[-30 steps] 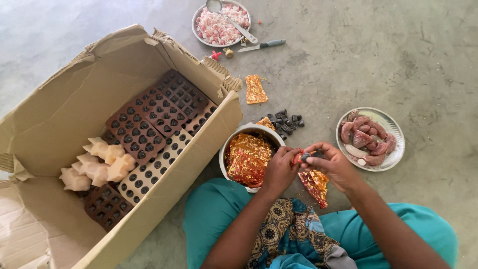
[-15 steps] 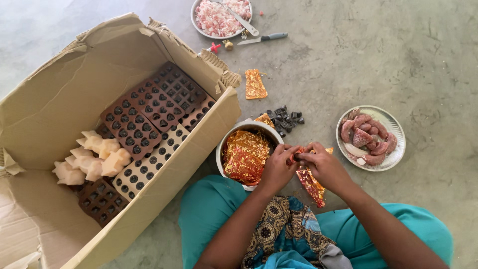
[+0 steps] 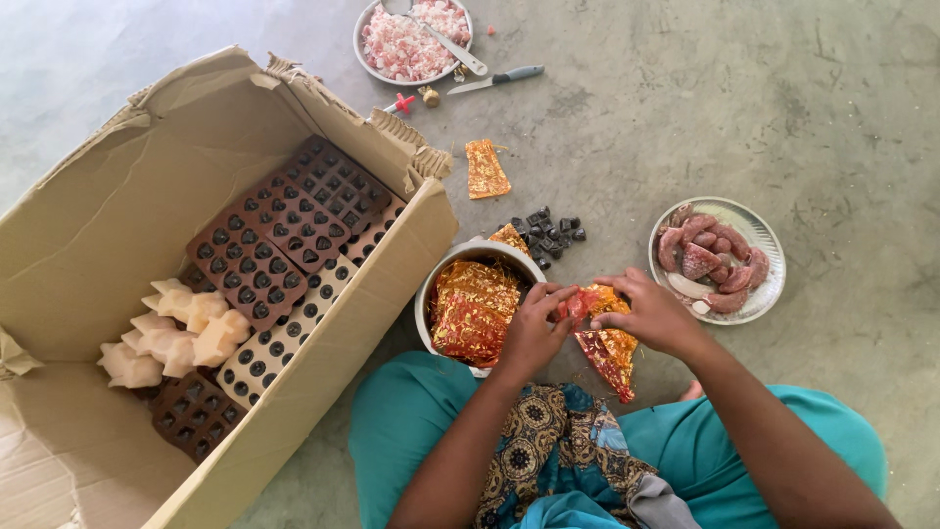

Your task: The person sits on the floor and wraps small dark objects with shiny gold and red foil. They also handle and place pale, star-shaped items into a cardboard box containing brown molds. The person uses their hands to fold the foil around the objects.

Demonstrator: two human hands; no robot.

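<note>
Shiny red-gold foil fills the steel bowl (image 3: 477, 306). Just right of the bowl, the left hand (image 3: 534, 333) and right hand (image 3: 651, 315) pinch a small foil-wrapped sweet (image 3: 580, 305), each grip tight. Pulled too hard, the thin foil could tear, or the sweet could drop onto the floor (image 3: 744, 118).

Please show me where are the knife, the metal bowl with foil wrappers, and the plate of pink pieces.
knife (image 3: 497, 79): head view, on its blade.
metal bowl (image 3: 423, 294): head view, left rim.
plate (image 3: 774, 257): head view, bare right rim.
</note>
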